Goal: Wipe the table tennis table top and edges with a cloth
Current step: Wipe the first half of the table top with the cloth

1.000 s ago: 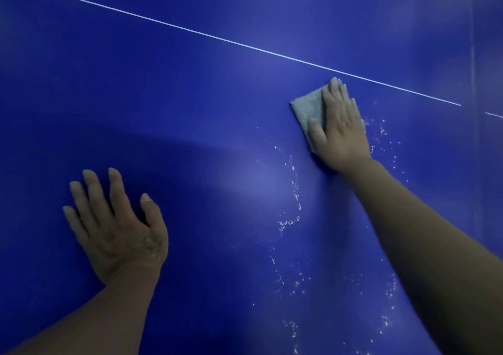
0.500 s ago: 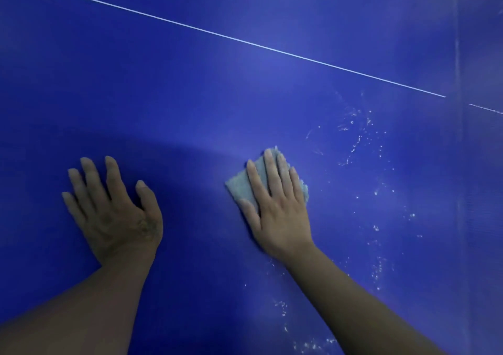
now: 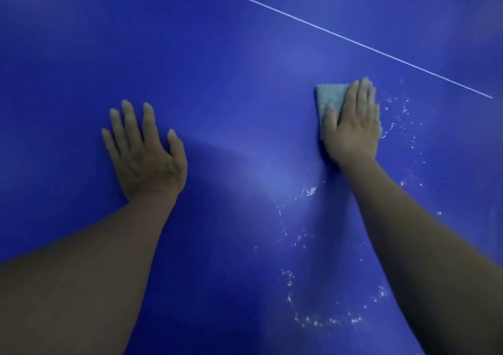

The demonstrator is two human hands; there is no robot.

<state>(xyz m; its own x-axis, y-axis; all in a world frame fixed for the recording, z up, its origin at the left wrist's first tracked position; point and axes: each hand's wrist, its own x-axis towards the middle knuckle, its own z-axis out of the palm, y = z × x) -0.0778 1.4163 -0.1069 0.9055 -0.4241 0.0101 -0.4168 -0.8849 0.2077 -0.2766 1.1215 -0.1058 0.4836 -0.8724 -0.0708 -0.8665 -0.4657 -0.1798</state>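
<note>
Hands both down flat on the worktop (image 3: 217, 55). Left hand (image 3: 147, 153): palm down, fingers straight & spread, thumb out to the side, holding nothing, bare blue surface under it. Right hand (image 3: 352, 126): palm down on the cloth (image 3: 328, 99), fingers straight & close together, pressing it onto the worktop, no pinch.

Cloth = small pale grey-blue pad. Upper-left corner & left edge show beyond fingers & thumb, a sliver shows at the hand's right side, rest hidden under the palm. It sits right of centre in view, just below the white line (image 3: 340, 35), not touching it. Line is thin, runs diagonally from top centre down to the right.

Hands well apart, left one lower in view. Both forearms bare, coming in from the bottom edge.

White specks (image 3: 310, 191) scattered on worktop round the right forearm: some right of the cloth, a clump btwn the arms, more low in view. Can't tell if wet or dry. Pale glare patch (image 3: 265, 173) btwn the hands.
</note>
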